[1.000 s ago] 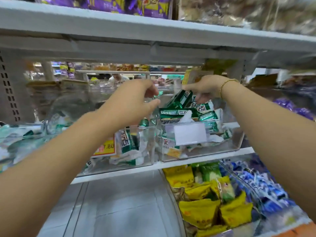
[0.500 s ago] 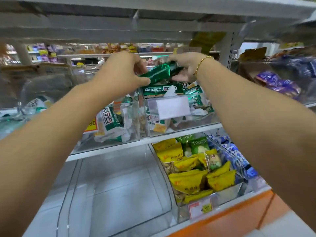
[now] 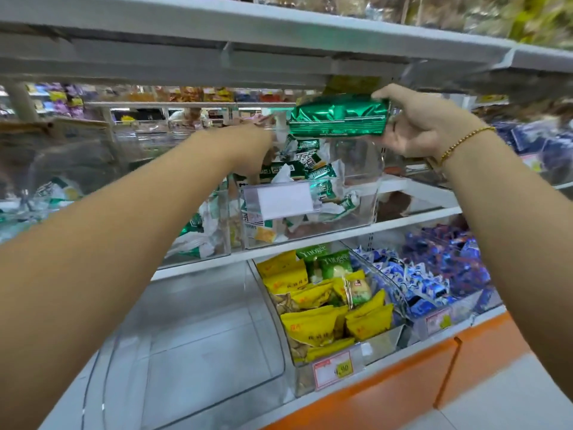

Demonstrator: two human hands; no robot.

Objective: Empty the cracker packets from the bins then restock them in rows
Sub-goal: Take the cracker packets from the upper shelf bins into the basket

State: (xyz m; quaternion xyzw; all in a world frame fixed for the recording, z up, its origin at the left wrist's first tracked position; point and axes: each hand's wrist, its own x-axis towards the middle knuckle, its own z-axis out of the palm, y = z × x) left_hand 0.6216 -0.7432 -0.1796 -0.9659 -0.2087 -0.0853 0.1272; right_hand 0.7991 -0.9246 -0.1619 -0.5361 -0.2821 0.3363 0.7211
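Several green foil cracker packets (image 3: 338, 119) are stacked together and held up by my right hand (image 3: 417, 128), which grips them at their right end, just under the upper shelf. Below them stands a clear plastic bin (image 3: 356, 218) with a blank label holder on its front and green-and-white cracker packets (image 3: 313, 170) piled loose inside. My left hand (image 3: 248, 150) reaches down into this bin from the left. Its fingers are blurred and partly hidden among the packets. A second clear bin (image 3: 201, 246) to the left also holds green-and-white packets.
The grey upper shelf (image 3: 279, 35) hangs low over both hands. On the lower shelf sit an empty clear bin (image 3: 192, 342), a bin of yellow and green snack bags (image 3: 328, 308) with a price tag (image 3: 333, 369), and a bin of blue packets (image 3: 434, 274). An orange base (image 3: 409, 383) runs below.
My right hand has lifted the green packets up and to the right, out of the bin. My left hand let go of them and dropped into the bin.
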